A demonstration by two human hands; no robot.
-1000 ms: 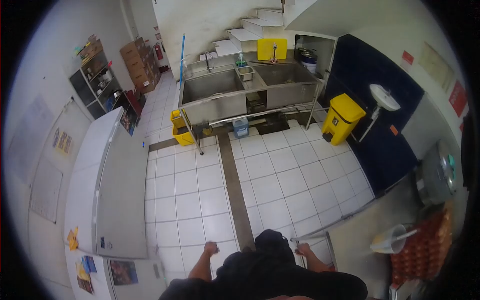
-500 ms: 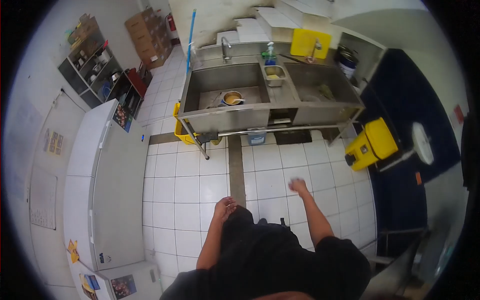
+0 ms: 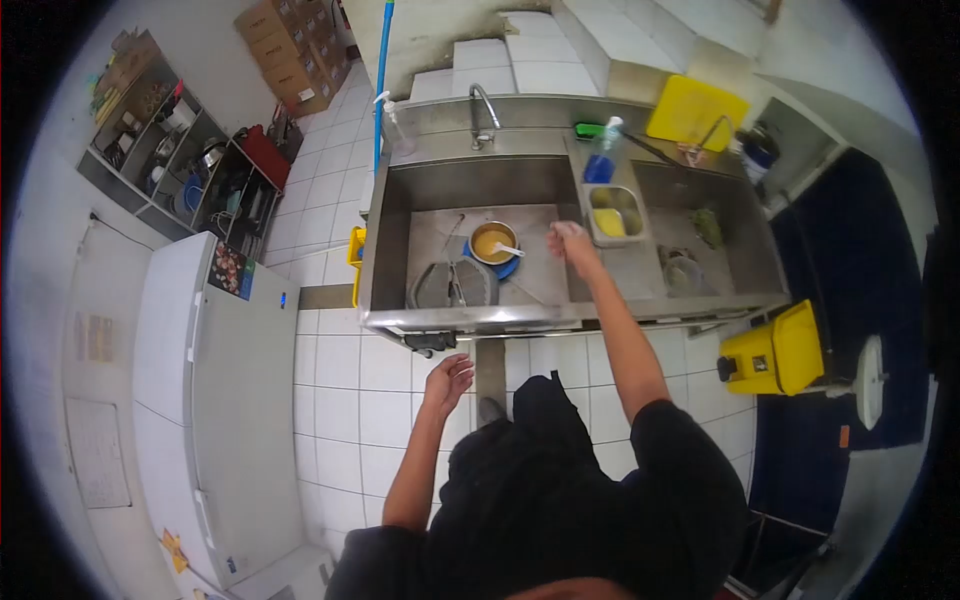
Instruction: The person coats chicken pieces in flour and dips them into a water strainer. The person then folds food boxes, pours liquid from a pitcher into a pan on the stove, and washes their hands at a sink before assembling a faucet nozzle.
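My right hand [image 3: 570,243] is stretched over the right side of the left sink basin [image 3: 465,168], beside a small metal container [image 3: 625,199] with a yellow sponge [image 3: 608,222] in it. Its fingers are loosely bent and slightly apart, and no object shows in them. My left hand [image 3: 449,381] hangs in front of the sink, fingers apart, holding nothing. Inside the left basin stands a metal pot [image 3: 472,229] with brownish liquid and a white-handled utensil [image 3: 508,251]. Something blue [image 3: 506,270] lies under the pot, with a grey object [image 3: 428,287] nearby.
Behind the container stands a bottle of blue liquid [image 3: 601,160]; a faucet [image 3: 482,118] rises behind the left basin. The right basin [image 3: 735,190] holds dishes and something green. A yellow pedal bin [image 3: 778,350] is right, a white freezer [image 3: 245,400] left.
I have moved closer to the sink, which looks larger and nearer. My right hand has gone forward and up over the basin edge; my left hand stays low near my body.
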